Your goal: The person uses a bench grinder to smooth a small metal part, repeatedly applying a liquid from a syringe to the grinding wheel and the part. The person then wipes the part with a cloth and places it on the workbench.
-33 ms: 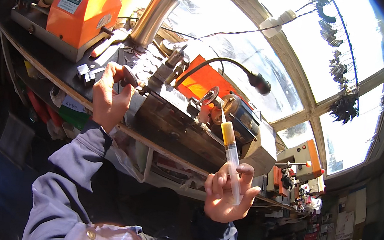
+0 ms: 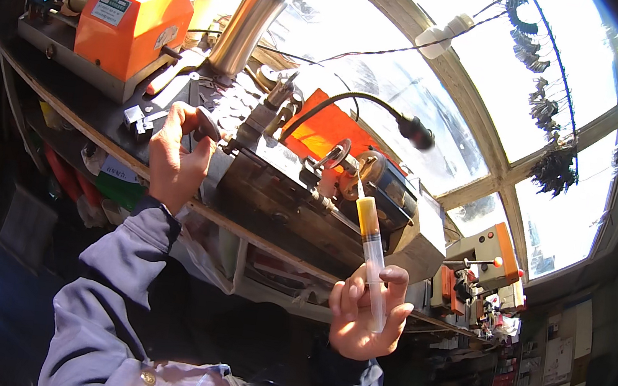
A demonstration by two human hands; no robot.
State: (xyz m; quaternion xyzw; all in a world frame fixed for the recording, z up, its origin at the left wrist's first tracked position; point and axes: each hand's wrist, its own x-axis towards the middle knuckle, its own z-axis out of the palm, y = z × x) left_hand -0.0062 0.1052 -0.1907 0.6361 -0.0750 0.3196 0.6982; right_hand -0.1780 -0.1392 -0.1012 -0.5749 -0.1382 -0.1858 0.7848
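My left hand (image 2: 177,165) has its fingers round a dark round knob (image 2: 208,125) at the left end of a small bench machine (image 2: 248,185). In my right hand (image 2: 358,326) is a clear plastic syringe (image 2: 372,255) with amber fluid in its upper part. It is held upright, its thin tip pointing up at the spindle end with a disc wheel (image 2: 338,153) beside the machine's rounded motor housing (image 2: 372,178). Whether the tip touches it I cannot tell. A black gooseneck lamp (image 2: 417,133) arches over the machine, in front of an orange panel (image 2: 310,110).
An orange-housed machine (image 2: 126,20) stands at the left of the bench, beside a steel bottle (image 2: 245,23) and scattered flat metal pieces (image 2: 224,98). Another orange-and-grey machine (image 2: 487,253) is at the right. Bunches of key-like blanks (image 2: 551,165) hang before the bright window.
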